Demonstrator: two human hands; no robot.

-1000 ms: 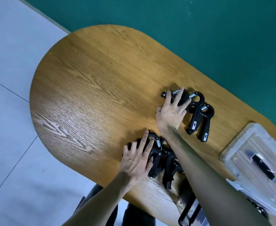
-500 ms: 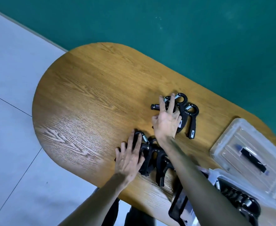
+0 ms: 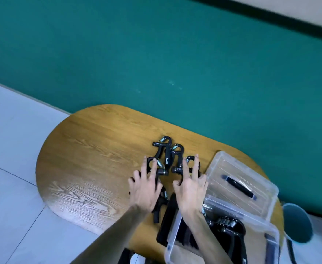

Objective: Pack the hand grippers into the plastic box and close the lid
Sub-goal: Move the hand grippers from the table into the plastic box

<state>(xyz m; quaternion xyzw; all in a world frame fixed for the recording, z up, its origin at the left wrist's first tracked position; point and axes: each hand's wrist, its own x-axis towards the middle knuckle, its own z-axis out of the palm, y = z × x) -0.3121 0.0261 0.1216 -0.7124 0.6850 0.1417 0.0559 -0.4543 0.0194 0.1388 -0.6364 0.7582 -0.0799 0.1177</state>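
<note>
Several black hand grippers with steel springs lie bunched on the wooden table (image 3: 84, 161). My left hand (image 3: 145, 189) presses flat on the nearer ones, fingers straight, one gripper (image 3: 158, 168) under its fingertips. My right hand (image 3: 191, 183) lies with extended fingers on another gripper (image 3: 178, 169). Two more grippers (image 3: 165, 149) lie just beyond the fingertips. The clear plastic box (image 3: 175, 235) stands at the table's near right with several grippers (image 3: 230, 225) inside. Its clear lid (image 3: 240, 180) with a black handle lies beside it, off the box.
A black flat object (image 3: 167, 221) lies between the box and my hands. A teal wall runs behind the table. A teal round bin (image 3: 297, 221) stands on the floor at the right. The table's left half is bare wood.
Both hands have slid the two gripper groups together and toward the box; the right hand moved nearer and rightward. The camera tilted up, showing more wall and box.
</note>
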